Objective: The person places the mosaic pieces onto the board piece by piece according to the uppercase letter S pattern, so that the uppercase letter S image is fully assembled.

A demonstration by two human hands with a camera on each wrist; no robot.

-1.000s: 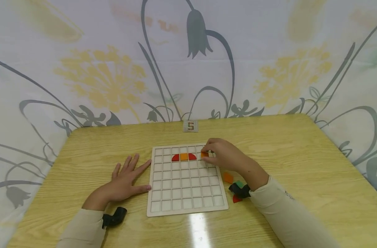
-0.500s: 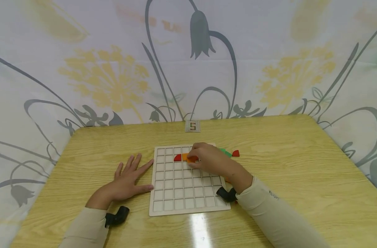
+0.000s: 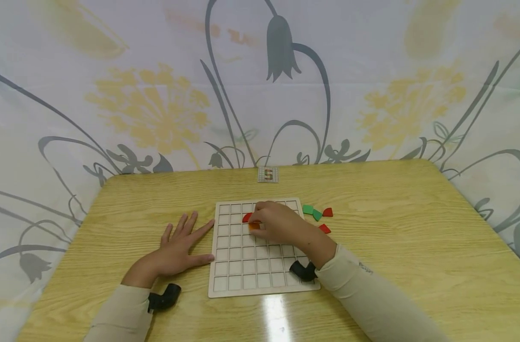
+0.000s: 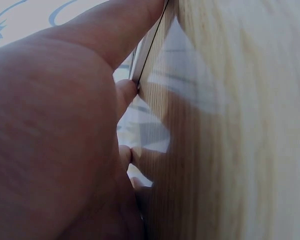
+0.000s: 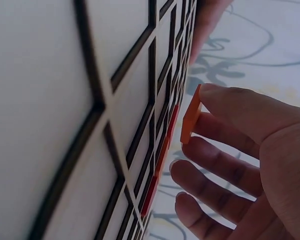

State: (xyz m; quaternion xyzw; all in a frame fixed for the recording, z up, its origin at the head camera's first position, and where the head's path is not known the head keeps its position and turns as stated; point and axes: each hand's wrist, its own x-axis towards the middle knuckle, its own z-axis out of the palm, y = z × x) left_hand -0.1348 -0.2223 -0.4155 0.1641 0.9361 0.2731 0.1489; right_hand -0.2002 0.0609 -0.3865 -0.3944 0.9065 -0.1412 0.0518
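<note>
My right hand point(image 3: 281, 225) pinches an orange square tile point(image 5: 191, 116) between thumb and fingers, close over the pale grid board point(image 3: 236, 283). In the head view this tile overlaps a cell just below the row of set pieces. A red rounded piece point(image 3: 247, 217) lies in that row; the hand covers most of the rest. The right wrist view shows the row as red, orange and red pieces point(image 5: 149, 196) in the board's cells. My left hand point(image 3: 174, 251) lies spread on the table, its thumb and index fingertips right at the board's left edge.
Right of the board lie green pieces point(image 3: 308, 209) and a red quarter-round piece point(image 3: 327, 212), with another red piece point(image 3: 324, 229) nearer the wrist. A small card point(image 3: 268, 174) with a grid pattern lies at the back of the wooden table point(image 3: 371, 199), before a flowered cloth point(image 3: 226, 95).
My right hand has carried the orange tile leftward across the board, from its right side to below the row's left part. The left hand stays at the board's edge.
</note>
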